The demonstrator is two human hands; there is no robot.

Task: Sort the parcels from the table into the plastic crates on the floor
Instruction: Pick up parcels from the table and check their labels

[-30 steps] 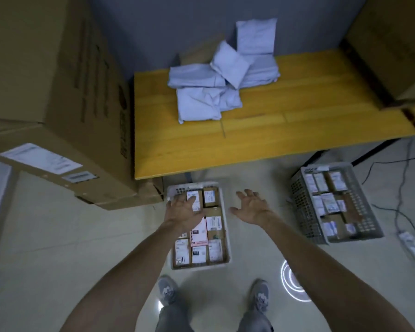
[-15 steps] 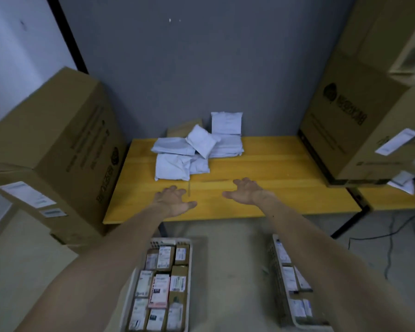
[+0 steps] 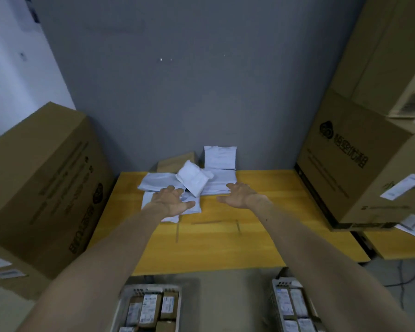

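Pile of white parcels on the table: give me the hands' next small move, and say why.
Probably lower the left hand and grip the nearest white parcel. Both hands are open and empty; the left is spread over that parcel at the pile's front, the right hand beside the flat stack.

Both your arms reach over the yellow table. Your left hand, fingers spread, is over the white parcels; contact unclear. Your right hand, also spread, is at the pile's right edge. Left crate and right crate are on the floor, holding labelled boxes.
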